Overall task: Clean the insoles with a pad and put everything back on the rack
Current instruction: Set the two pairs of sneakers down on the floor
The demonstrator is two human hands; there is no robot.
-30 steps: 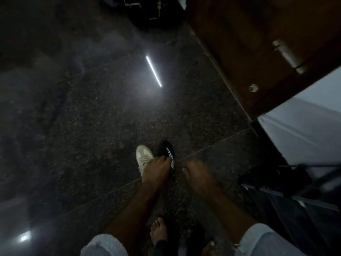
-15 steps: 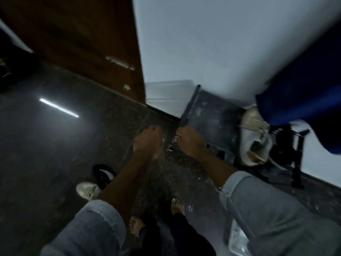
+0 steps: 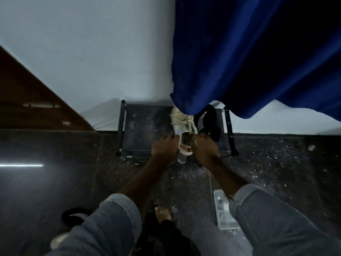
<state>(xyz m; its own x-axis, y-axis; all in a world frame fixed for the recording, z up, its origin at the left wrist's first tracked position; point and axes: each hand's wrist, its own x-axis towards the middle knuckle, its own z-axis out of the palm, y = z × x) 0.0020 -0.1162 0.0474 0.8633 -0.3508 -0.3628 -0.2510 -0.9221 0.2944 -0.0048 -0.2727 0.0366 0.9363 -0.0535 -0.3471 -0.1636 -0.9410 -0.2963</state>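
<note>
Both hands are at the pale shoe (image 3: pixel 184 126) on the rack (image 3: pixel 145 122), steadying it, I reckon, to reach the insole. Left hand (image 3: pixel 164 150) curls on its left rim, right hand (image 3: pixel 203 148) on the right; the opening sits between my fingers. Black shoe (image 3: pixel 208 122) just right.

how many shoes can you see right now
4: a beige shoe and a black striped shoe on the rack; another black striped shoe and a pale shoe bottom left. The curtain may hide more.
</note>
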